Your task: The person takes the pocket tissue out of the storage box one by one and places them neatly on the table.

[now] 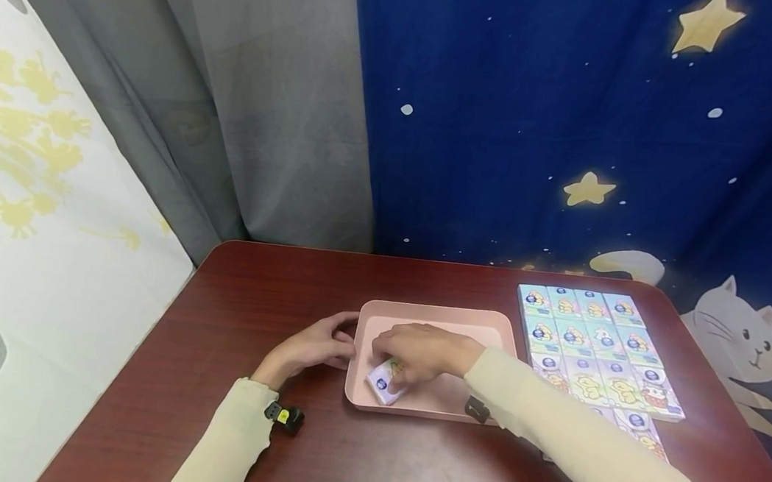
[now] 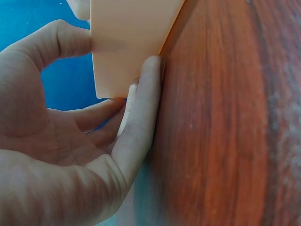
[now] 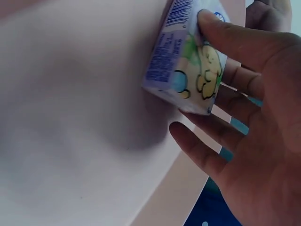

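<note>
In the head view my right hand [image 1: 422,353] is over the pink tray [image 1: 443,313], gripping a small tissue pack [image 1: 383,383] near the tray's left end. The right wrist view shows this pack [image 3: 202,70] tilted, with a cartoon print and a purple barcode side. My thumb lies on its printed face, with fingers behind it. My left hand [image 1: 316,346] holds the tray's left end from outside. In the left wrist view the thumb touches one edge of the tray wall [image 2: 129,42], and the other fingers lie against the wall near the tabletop.
Rows of tissue packs [image 1: 584,339] in green and purple wrappers lie side by side on the table's right; my right sleeve [image 1: 556,422] covers some. The dark red wooden table [image 1: 282,277] has rounded far corners. Grey and blue curtains [image 1: 471,118] hang behind it.
</note>
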The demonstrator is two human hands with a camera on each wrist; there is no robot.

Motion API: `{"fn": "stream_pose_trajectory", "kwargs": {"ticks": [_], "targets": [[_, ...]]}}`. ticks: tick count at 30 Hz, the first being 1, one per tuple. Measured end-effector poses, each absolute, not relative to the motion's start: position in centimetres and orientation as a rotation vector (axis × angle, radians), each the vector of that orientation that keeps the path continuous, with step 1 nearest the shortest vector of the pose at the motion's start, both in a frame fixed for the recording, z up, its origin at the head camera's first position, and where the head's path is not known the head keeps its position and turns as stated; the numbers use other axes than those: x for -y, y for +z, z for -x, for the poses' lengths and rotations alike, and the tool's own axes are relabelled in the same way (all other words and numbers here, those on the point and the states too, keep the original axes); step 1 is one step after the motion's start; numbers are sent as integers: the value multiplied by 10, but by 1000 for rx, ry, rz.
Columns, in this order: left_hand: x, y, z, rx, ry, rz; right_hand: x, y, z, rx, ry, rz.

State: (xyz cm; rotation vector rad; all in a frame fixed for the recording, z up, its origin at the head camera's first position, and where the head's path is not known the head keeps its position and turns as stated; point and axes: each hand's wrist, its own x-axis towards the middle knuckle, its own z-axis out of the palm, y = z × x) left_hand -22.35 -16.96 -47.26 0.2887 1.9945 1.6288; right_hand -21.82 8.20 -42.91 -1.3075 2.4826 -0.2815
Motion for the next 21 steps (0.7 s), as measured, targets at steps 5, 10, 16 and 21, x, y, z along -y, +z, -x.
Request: {"fn": "stream_pose_trajectory", "kwargs": {"ticks": [5,10,16,21], "targets": [[170,-473,224,-1998,1625,-285,-86,-427,221,-2431,-364,1286],[170,-472,224,-2017,1609,-281,-93,-422,227,-2367,-379,1324],[169,-471,224,-2011,1611,-268,-106,-415,235,-2290,-463,1294],[168,-471,223,-2024,1599,-259,-119,-412,239,-2261,-547,1253]]}}
